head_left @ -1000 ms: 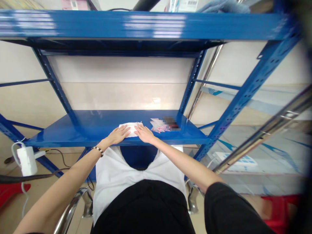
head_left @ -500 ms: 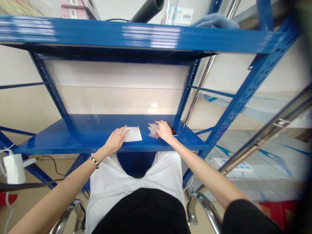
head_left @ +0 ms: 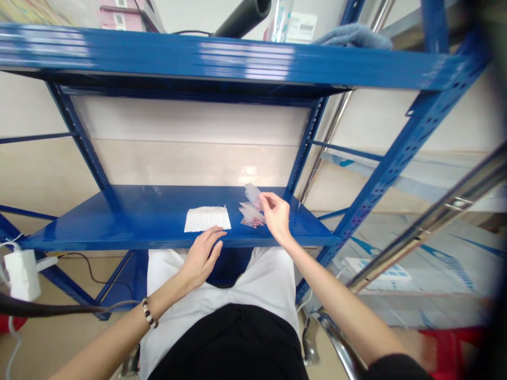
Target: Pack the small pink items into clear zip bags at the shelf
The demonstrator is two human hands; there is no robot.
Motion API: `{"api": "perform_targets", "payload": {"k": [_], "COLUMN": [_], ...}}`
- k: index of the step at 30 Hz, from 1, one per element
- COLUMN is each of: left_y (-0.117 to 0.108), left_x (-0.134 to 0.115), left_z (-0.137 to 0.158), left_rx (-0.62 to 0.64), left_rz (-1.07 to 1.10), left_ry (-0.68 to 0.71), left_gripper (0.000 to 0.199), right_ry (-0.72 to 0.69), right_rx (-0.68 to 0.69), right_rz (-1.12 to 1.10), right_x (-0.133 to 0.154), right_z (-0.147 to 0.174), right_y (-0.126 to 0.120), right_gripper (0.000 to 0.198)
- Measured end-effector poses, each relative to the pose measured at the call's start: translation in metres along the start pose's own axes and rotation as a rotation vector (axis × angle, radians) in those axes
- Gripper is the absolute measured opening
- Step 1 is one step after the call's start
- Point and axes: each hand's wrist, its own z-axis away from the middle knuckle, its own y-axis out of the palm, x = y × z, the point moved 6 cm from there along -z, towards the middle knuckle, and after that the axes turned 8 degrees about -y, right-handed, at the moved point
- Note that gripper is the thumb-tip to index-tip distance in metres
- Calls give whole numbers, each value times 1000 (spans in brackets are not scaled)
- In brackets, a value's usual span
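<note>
On the blue shelf (head_left: 150, 211) lies a white rectangular piece of cloth or paper (head_left: 206, 217) with a frayed far edge. My left hand (head_left: 206, 250) hovers at its front edge, fingers loosely apart, holding nothing. To the right, my right hand (head_left: 276, 212) pinches a small clear plastic bag (head_left: 252, 195) between thumb and fingertips, lifted off the shelf. Below it, a few more small clear bags (head_left: 251, 215) with reddish beads inside lie overlapping. The dark flat item to the right is hidden behind my right hand.
An upper blue shelf beam (head_left: 166, 55) runs across above, carrying a black tube (head_left: 245, 18), pink boxes (head_left: 121, 20) and a grey-blue cloth (head_left: 354, 37). A white power adapter (head_left: 22, 274) hangs at the left. Metal chair arms flank my legs.
My left hand has come off the white piece, drawing back toward me and to the right. My right hand has picked up one small bag, raising it above the others.
</note>
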Motion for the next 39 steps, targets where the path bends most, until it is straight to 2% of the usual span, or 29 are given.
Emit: {"api": "perform_targets", "payload": {"k": [1,3,5,7,9,11,15,17,20,22,24,27,29,31,34,36,39], "left_y": [2,11,24,35,39,39,43,46,47,45,40,33,31,31,31,31,29], "left_x": [-4,-5,0,6,15,26,44,46,45,42,39,38,38,40,42,41,38], "left_z": [8,21,28,31,31,30,28,28,32,37,39,38,33,29,26,29,36], "left_rx": [0,27,67,82,37,-23,-64,-62,-52,-60,-74,-73,-55,-43,-22,-4,2], "left_rz": [115,352,556,683,738,766,818,832,855,883,917,955,972,974,957,947,926], "left_ry": [-54,-174,-262,-290,-293,-322,-440,-480,-533,-563,-572,-577,-583,-585,-573,-566,-563], "left_gripper": [43,45,47,45,41,39,39,38,39,41,42,42,41,40,39,38,39], "right_ry": [44,203,382,514,575,596,620,587,489,441,399,312,282,289,292,248,122], "right_rx": [-36,-20,60,128,185,252,345,357,359,306,195,1,-49,1,184,225,20], "right_rz": [-166,-414,-568,-653,-695,-721,-746,-718,-606,-517,-443,-320,-211,-62,206,382,548], "right_x": [10,25,33,34,29,22,12,13,14,9,-5,-37,-63,-88,-110,-105,-62], "right_z": [16,56,100,134,151,154,150,150,148,138,116,63,26,-5,-29,-29,-5], "right_y": [0,8,23,37,49,59,75,78,72,61,44,17,8,9,22,25,17], "right_gripper": [32,33,33,33,32,31,33,33,34,38,41,44,46,42,30,32,42]}}
